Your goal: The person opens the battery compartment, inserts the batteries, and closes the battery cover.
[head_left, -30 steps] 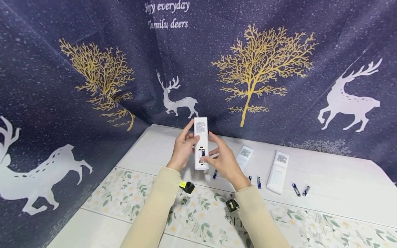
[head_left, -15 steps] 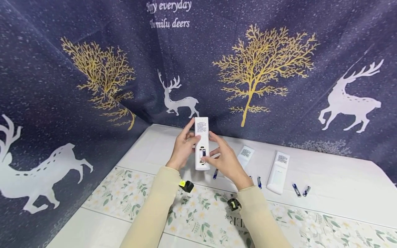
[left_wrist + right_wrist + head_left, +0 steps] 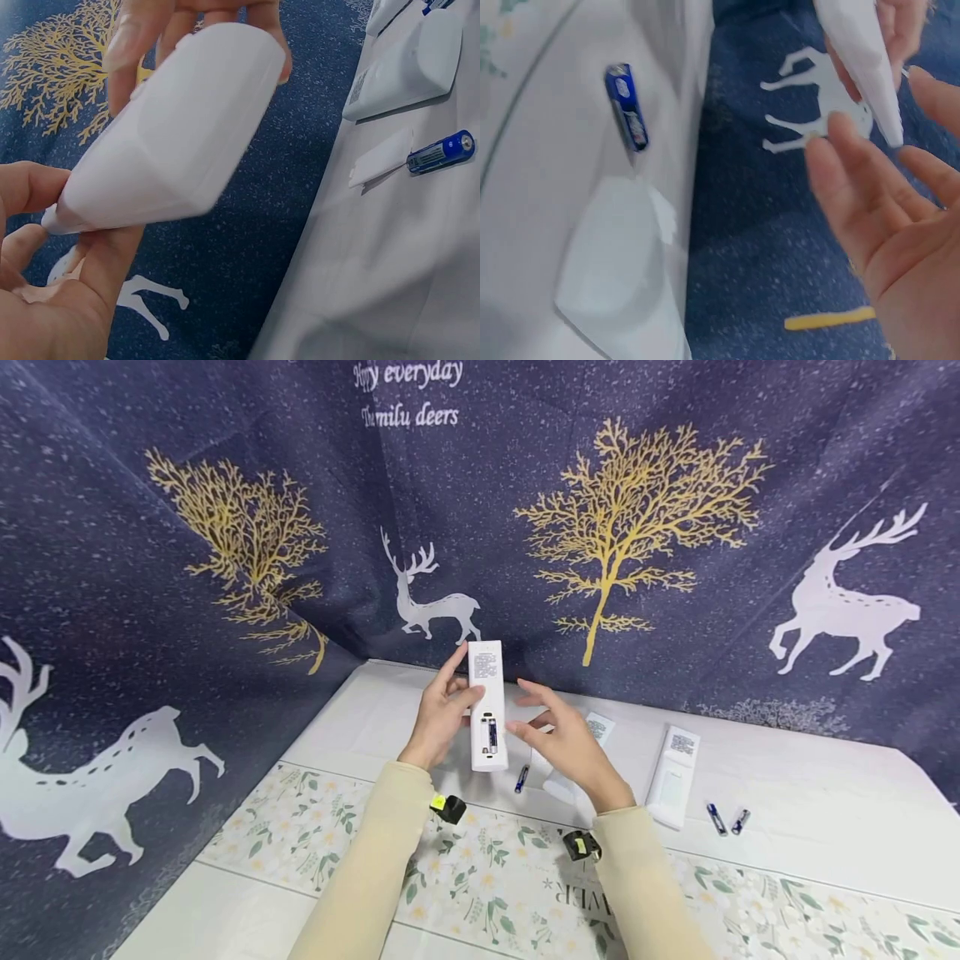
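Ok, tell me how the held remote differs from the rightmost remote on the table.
The held remote is up in the left grip; the rightmost remote lies on the table. The held remote's battery compartment is open, a blue battery inside; the rightmost remote's back shows no opening. Both are white, with printed text on the back.

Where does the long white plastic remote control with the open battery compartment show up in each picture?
Head: the long white plastic remote control is just below centre.
Left wrist: upper left, large and slanting.
Right wrist: at the top edge, right of centre, partly cut off.
Shared landmark: the left hand gripping it.
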{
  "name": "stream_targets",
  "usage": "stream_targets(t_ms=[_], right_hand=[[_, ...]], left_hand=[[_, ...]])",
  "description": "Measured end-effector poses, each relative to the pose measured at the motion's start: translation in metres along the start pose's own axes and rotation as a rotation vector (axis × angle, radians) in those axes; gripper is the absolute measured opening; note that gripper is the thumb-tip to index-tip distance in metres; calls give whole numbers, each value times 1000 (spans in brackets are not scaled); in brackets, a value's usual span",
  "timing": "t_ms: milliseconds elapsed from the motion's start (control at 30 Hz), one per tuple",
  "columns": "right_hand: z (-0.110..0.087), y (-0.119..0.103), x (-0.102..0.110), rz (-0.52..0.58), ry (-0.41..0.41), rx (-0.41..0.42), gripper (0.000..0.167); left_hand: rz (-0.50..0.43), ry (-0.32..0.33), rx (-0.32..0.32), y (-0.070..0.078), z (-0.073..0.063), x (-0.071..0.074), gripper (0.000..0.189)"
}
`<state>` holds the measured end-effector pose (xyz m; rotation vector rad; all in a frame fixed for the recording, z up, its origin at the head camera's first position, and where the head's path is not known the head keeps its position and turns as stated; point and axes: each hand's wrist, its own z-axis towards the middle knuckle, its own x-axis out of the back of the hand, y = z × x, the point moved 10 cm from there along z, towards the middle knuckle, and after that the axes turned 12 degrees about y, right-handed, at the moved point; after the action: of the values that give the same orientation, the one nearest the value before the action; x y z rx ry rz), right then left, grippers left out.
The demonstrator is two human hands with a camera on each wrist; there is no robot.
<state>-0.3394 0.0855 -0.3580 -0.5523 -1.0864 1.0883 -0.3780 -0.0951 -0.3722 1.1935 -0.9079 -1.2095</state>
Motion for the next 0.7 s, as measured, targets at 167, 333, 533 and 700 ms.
stream_targets(t_ms=[167,333,533,700], right_hand=[[0,11,6,-70,-48,-49,49],[-2,21,0,-201,-119,-64,39],[-4,22,-4,-294,-143,-80,40],[-6,28,-12,-472,-173,-86,42]], left_hand=[[-10,12,1,0,0,1,75],[-26,13,7,0,-1,1,75],[-30,14,28,-1,-1,0,72],[-43,8,32,-1,-1,-1,69]])
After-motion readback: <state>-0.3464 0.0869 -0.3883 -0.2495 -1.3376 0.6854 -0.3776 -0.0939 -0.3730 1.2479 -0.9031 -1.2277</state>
